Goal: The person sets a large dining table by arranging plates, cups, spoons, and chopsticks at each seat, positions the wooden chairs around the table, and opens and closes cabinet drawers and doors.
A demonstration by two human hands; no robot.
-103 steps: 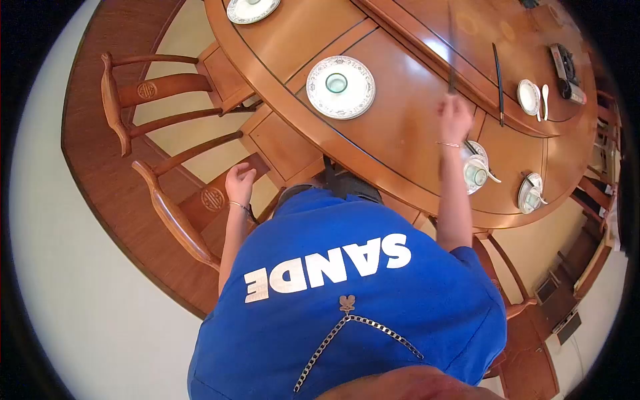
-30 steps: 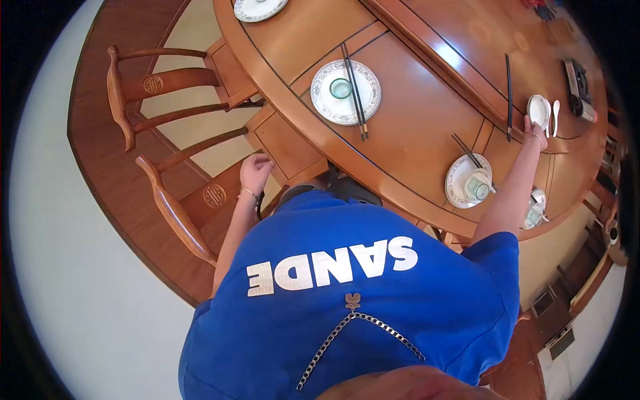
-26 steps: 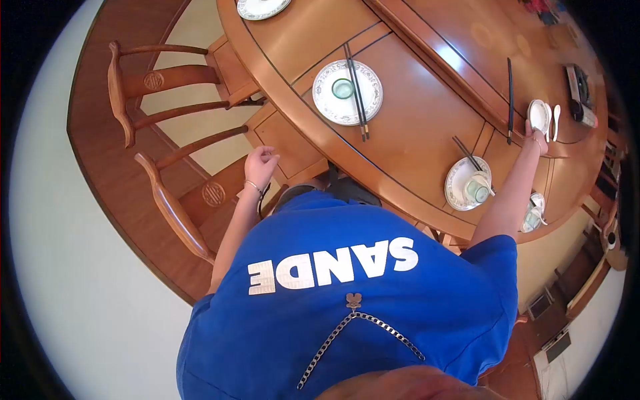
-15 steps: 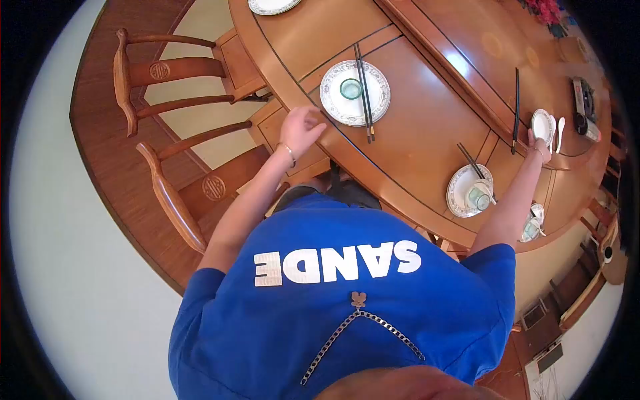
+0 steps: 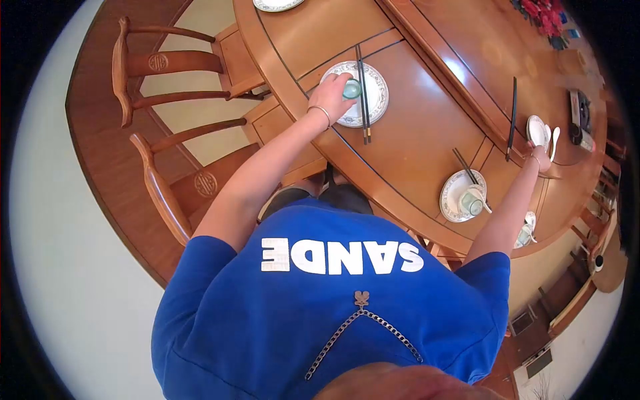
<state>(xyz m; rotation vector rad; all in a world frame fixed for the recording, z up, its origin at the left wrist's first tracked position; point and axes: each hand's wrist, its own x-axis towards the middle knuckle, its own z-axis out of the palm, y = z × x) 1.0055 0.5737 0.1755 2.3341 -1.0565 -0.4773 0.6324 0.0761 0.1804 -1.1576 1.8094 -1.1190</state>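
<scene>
Glass cup (image 5: 353,89) — in left hand (image 5: 328,95).

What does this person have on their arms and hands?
Short blue sleeves end above the elbows. The left hand and right hand are gloveless; a thin bracelet rings the left wrist, and a thin band shows on the right.

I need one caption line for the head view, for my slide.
Left hand at a green cup, chopsticks across the patterned plate, right hand at a small white dish.

Free tabletop (image 5: 417,100) right of plate (image 5: 379,97), chopsticks (image 5: 366,107) blocking cup's (image 5: 353,89) right side
</scene>
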